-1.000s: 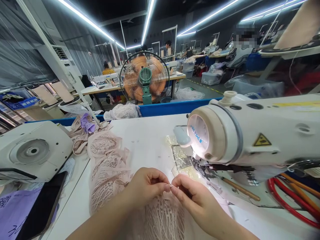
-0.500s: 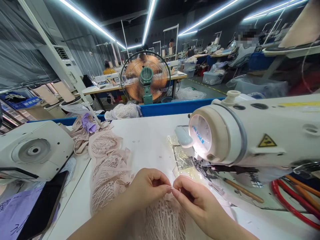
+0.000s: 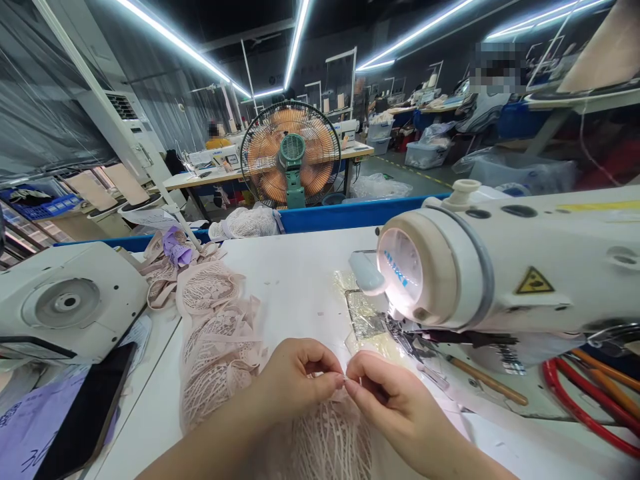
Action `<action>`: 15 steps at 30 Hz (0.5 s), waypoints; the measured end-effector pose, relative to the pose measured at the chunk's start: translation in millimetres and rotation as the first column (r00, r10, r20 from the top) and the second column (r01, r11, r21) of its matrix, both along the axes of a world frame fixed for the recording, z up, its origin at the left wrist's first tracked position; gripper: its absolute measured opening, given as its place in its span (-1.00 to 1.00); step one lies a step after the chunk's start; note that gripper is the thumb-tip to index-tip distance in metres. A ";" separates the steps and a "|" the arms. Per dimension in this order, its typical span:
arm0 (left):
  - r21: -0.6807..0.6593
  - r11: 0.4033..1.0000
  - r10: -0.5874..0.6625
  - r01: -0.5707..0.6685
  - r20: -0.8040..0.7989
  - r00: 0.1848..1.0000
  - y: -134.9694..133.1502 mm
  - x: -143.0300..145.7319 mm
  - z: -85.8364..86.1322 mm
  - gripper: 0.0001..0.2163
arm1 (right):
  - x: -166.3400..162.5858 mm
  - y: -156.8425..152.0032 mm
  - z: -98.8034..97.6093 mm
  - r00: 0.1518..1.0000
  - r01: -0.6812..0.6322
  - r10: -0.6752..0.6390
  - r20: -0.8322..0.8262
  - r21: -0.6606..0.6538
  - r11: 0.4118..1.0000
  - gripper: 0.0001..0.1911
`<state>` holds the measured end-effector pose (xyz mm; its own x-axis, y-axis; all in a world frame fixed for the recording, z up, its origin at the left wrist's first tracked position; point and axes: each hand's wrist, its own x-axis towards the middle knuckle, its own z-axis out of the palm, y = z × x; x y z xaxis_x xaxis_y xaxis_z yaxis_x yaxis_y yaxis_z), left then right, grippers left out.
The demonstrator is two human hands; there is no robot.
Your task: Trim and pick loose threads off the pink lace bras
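A pale pink lace piece [image 3: 333, 437] hangs below my fingers at the front of the white table. My left hand [image 3: 300, 377] pinches its top edge between thumb and forefinger. Right beside it, my right hand [image 3: 390, 393] is closed on the same edge, fingertips almost touching the left ones. The exact bit between the fingertips is too small to make out. To the left lies a row of overlapping pink lace bra pieces [image 3: 215, 333]. The sewing machine [image 3: 440, 260] stands to the right with its lamp lit, its needle area beyond my right hand.
A black phone [image 3: 85, 413] rests on purple paper [image 3: 30, 420] at left, near another white machine [image 3: 75, 300]. A wooden-handled tool [image 3: 487, 380] and red-handled tool [image 3: 575, 407] lie at right. Past the blue table edge [image 3: 350, 213] stands a large fan [image 3: 291, 157].
Both hands keep their pinch on the lace in nearly the same place, with only a slight shift at the fingertips.
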<state>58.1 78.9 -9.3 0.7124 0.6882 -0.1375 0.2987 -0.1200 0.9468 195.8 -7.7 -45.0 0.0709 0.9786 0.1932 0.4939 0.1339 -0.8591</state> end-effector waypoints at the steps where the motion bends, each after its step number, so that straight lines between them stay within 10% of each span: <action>1: 0.001 1.000 -0.006 0.006 0.005 1.000 0.1 -0.2 -0.4 -0.95 | 0.1 0.2 0.3 1.000 0.004 -0.004 0.001 0.012 1.000 -0.78; 15: 0.129 0.991 -0.026 0.038 -0.100 0.995 -1.5 -2.3 1.8 -0.91 | 2.1 1.4 0.5 0.999 -0.029 0.026 0.030 0.083 0.996 -0.81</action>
